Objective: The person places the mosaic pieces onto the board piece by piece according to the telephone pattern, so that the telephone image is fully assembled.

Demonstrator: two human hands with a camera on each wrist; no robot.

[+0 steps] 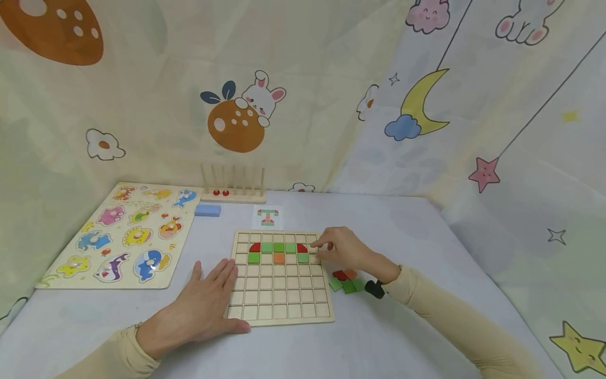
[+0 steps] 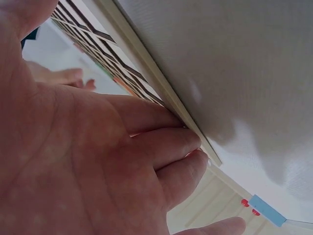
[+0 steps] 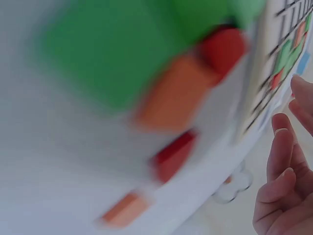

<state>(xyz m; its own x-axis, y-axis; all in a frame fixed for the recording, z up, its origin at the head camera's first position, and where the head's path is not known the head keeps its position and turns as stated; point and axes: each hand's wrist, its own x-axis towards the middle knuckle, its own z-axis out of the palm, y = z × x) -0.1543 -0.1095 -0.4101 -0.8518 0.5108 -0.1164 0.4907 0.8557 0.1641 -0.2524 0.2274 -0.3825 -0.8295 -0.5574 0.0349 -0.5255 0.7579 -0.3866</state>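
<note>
A wooden grid board (image 1: 284,315) lies flat on the table. In its upper rows sit green tiles (image 1: 279,247), an orange tile (image 1: 279,258) and two rounded red tiles (image 1: 302,248), one at each end of the upper row. My left hand (image 1: 191,305) rests along the board's left edge, fingers straight and thumb at the near corner. Over the right edge hovers my right hand (image 1: 347,250), thumb and index finger apart beside the right-end tiles, with nothing visible between them. The right wrist view shows its other fingers (image 3: 281,191) loosely bent.
Loose green, red and orange tiles (image 1: 349,287) lie right of the board, below my right wrist. A picture card (image 1: 280,223) lies behind the board. Farther left are a blue block (image 1: 207,211), a pegged wooden stand (image 1: 246,199) with red beads and an animal puzzle board (image 1: 156,273).
</note>
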